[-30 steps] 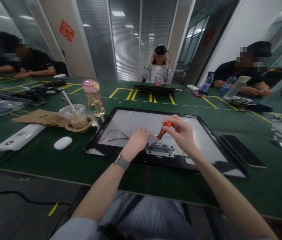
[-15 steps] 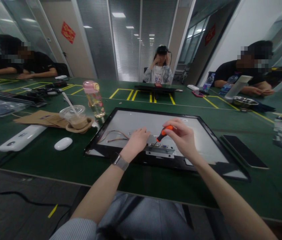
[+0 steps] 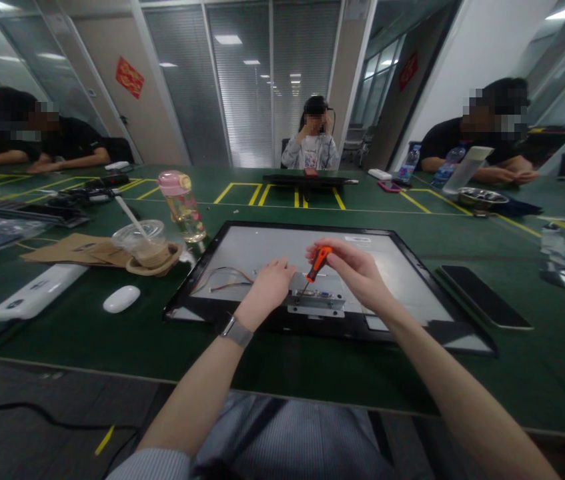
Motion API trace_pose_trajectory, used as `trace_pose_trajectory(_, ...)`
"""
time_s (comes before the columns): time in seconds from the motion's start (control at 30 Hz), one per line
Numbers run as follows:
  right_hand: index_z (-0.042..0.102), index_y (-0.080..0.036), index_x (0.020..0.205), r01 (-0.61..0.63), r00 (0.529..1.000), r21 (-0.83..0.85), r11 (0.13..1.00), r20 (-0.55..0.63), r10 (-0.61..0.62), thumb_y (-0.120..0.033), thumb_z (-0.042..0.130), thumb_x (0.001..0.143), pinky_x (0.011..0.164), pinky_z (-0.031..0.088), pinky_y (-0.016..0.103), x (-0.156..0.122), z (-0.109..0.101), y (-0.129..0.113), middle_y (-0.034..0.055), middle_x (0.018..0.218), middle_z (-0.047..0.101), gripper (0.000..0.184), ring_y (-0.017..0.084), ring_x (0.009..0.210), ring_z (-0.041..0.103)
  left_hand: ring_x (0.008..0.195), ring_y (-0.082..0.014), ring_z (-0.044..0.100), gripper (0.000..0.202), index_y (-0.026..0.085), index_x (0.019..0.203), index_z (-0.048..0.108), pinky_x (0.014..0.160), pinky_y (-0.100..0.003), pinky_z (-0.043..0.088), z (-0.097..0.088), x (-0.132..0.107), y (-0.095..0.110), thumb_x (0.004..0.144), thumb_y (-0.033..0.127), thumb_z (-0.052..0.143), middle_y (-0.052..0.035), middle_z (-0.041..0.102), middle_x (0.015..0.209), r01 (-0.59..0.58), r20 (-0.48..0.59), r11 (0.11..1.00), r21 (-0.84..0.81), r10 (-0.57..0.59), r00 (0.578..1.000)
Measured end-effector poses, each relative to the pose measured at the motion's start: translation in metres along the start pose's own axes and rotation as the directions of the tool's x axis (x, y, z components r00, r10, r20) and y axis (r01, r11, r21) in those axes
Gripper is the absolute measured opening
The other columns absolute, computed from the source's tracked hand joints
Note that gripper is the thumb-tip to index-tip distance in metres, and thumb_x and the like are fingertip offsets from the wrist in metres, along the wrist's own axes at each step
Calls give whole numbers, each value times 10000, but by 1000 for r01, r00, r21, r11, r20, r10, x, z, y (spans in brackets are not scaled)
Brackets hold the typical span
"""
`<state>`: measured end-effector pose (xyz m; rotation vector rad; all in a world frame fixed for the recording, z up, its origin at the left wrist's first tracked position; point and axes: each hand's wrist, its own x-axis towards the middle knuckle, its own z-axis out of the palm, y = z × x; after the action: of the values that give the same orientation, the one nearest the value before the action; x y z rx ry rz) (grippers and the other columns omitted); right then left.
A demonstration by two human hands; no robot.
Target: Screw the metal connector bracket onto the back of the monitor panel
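Note:
A monitor (image 3: 402,267) lies face down on the green table, its grey back panel bare inside a black frame. My right hand (image 3: 357,270) is closed round an orange-handled screwdriver (image 3: 316,263), whose tip points down at a metal connector bracket (image 3: 316,301) near the panel's front edge. My left hand (image 3: 268,287) rests flat on the panel just left of the bracket, fingers together, holding nothing. Thin coloured wires (image 3: 222,275) lie on the panel to the left of that hand.
Left of the monitor stand a pink-capped bottle (image 3: 181,205), a plastic cup with a straw (image 3: 142,241), a white mouse (image 3: 121,299) and a white bar-shaped device (image 3: 37,291). A dark phone (image 3: 483,305) lies at the right. Three other people sit round the table.
The screwdriver handle has shifted slightly left and stands more upright in my right hand. My left hand has stayed on the panel. The view has tilted a little.

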<state>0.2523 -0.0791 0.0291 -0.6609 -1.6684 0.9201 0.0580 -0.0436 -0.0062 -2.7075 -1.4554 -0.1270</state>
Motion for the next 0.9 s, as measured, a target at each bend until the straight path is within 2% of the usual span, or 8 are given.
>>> trace_pose_trajectory(0.13,744,-312,1044,48,986,-89,995,-152,-61,-243,706,876,830,576,354,2,2,5,12,1006,679,186,165,882,655,1050,-268,592,352,158,1201,619,912,-392,488,-1,0,0,933,54,416,-130,600,1163,-3,12,1000,-4,3,1000)
trace_pose_trajectory(0.2,756,-318,1006,71,978,-113,991,-190,-91,-235,715,861,797,576,341,3,2,6,9,978,655,172,161,861,638,1050,-268,592,348,157,1198,624,913,-391,488,-2,-1,1,940,65,411,-127,602,1158,-4,8,1000,-5,4,1000)
trace_pose_trajectory(0.33,764,-330,994,72,981,-113,991,-170,-91,-249,666,905,802,569,339,2,1,5,15,990,647,156,170,916,639,1032,-262,596,353,169,1188,631,887,-379,497,-1,-1,1,939,62,406,-121,609,1133,7,-5,1000,-13,-7,1000)
trace_pose_trajectory(0.5,682,-351,1204,20,997,-5,1000,-73,-20,-275,600,966,920,546,388,0,3,2,18,1087,709,263,182,1016,667,1019,-257,601,337,165,1146,634,861,-367,500,1,0,0,931,39,405,-122,608,1119,9,0,1000,-11,-9,1000)
trace_pose_trajectory(0.63,702,-312,1129,1,1000,20,1000,2,-1,-308,553,994,994,516,434,0,3,-1,31,1147,718,201,206,1092,659,1019,-247,601,327,164,1135,630,878,-359,493,1,0,0,931,31,412,-120,609,1121,12,3,1000,-11,-12,1000)
trace_pose_trajectory(0.73,693,-320,1155,-14,999,63,998,40,12,-301,549,996,995,521,440,1,2,-1,31,1176,715,216,213,1115,658,1030,-249,596,322,161,1121,633,883,-359,490,0,0,0,936,34,402,-122,609,1136,11,-4,1000,-12,-11,1000)
trace_pose_trajectory(0.8,698,-327,1156,-3,1000,60,998,27,1,-277,578,979,976,533,430,1,3,-1,28,1153,716,220,208,1091,666,1023,-247,595,329,161,1125,633,879,-358,490,0,-1,1,939,35,392,-123,609,1135,7,-3,1000,-9,-7,1000)
trace_pose_trajectory(0.9,726,-328,1101,51,997,-33,998,-53,-53,-237,686,900,909,559,396,1,4,-1,20,1075,695,225,195,1004,664,1005,-250,595,337,161,1139,630,871,-367,491,-1,-2,1,939,40,387,-122,610,1123,0,-7,1000,-4,0,1000)
